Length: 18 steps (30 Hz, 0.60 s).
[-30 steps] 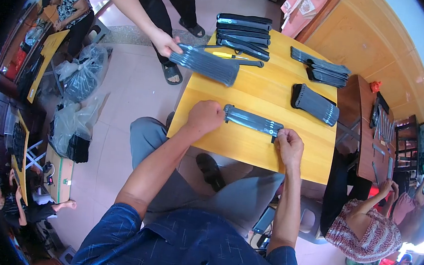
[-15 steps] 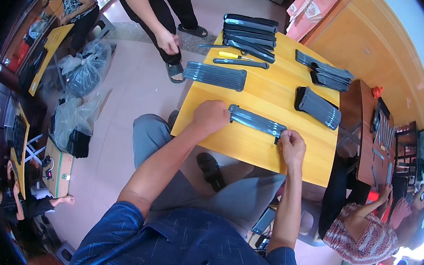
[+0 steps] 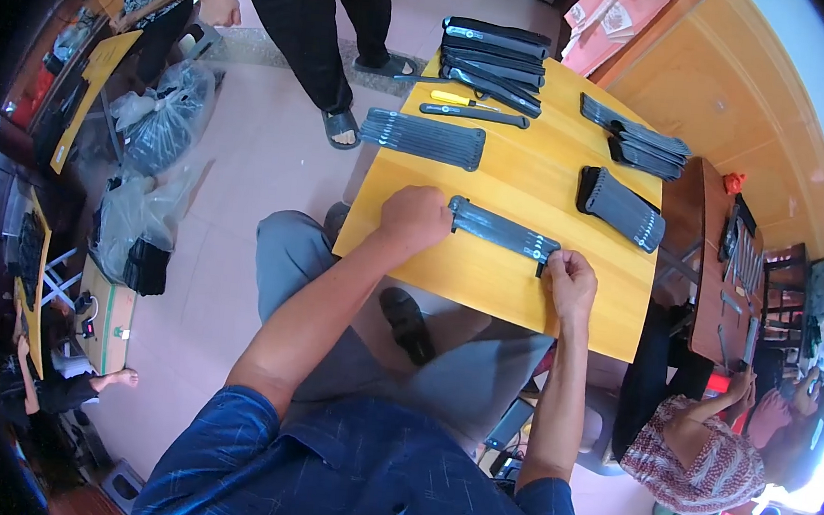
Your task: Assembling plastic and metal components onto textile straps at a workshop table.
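Observation:
A short stack of dark grey flat strips [image 3: 503, 232], shiny and with pale printed marks near one end, is stretched out between my hands above the near part of the yellow table [image 3: 487, 288]. At its left end my left hand [image 3: 417, 217] is closed in a fist, its fingertips hidden. My right hand [image 3: 573, 282] pinches the right end between thumb and fingers. A row of similar strips [image 3: 423, 139] lies beyond my left hand. Another stack [image 3: 624, 211] rests on the table to the right.
At the back are a thick pile of black strips [image 3: 493, 61], a yellow-handled screwdriver [image 3: 455, 98], a single strip [image 3: 474, 116] and another stack [image 3: 634, 139]. A person in black trousers [image 3: 304, 31] stands beyond the far left corner. A seated person [image 3: 693, 435] works at right.
My hands keep their hold on the strips with hardly any shift. The standing person's hand has moved away up and left. The whole view has shifted slightly.

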{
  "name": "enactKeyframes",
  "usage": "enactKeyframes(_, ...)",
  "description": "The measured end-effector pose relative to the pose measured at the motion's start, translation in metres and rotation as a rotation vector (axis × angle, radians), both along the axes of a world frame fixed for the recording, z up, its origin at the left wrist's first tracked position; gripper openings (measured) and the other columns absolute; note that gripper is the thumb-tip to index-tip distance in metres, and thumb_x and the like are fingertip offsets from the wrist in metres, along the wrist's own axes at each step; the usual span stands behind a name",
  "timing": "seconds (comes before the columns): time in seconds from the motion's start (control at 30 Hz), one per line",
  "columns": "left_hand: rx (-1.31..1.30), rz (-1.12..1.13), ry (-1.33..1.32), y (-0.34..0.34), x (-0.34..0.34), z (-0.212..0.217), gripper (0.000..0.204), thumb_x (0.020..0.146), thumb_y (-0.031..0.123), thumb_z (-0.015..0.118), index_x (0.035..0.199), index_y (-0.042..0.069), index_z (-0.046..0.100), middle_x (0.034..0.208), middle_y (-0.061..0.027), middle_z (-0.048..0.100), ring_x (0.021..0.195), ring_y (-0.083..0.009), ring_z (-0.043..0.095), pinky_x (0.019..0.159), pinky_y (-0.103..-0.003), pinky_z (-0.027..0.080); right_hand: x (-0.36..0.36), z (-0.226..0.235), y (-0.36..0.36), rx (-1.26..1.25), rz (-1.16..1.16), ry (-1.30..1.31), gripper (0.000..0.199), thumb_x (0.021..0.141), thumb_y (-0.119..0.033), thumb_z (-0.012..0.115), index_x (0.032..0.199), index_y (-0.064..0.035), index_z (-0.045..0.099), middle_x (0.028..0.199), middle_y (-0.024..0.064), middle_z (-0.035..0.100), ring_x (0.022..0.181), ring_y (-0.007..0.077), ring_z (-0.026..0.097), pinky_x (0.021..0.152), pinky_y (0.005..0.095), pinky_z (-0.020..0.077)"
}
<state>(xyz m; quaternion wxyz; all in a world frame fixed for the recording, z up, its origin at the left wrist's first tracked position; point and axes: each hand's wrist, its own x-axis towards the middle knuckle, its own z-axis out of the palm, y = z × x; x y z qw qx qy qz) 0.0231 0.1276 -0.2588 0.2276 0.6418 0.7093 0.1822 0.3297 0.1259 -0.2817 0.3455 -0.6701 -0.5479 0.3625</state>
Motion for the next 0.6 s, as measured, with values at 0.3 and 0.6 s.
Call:
enactKeyframes(0.3,0.085,0.021,-0.016,-0.0029,-0.0004,-0.0049,0.022,0.085,0.024,0.066,0.08,0.004,0.072,0.08,-0.0204,0.071,0.078,-0.0413,0.071,0.073,-0.053,0.056,-0.0044,0.0061,-0.0005,-0.019,-0.002,0.061,0.023,0.099,-0.022,0.067,0.089,-0.0006,0.071,0.069,0.0017,0.067,0.059,0.0088,0.059,0.057,0.0275,0.0483)
enactKeyframes(0.6,0.042,0.002,-0.023,-0.002,-0.0012,-0.0031,0.023,0.087,0.025,0.064,0.084,0.004,0.073,0.085,-0.019,0.073,0.083,-0.0409,0.071,0.077,-0.053,0.057,-0.0014,0.0012,0.0013,-0.02,-0.001,0.043,0.021,0.1,-0.019,0.066,0.091,-0.0007,0.071,0.07,0.0013,0.068,0.061,0.0078,0.06,0.059,0.0253,0.0481)
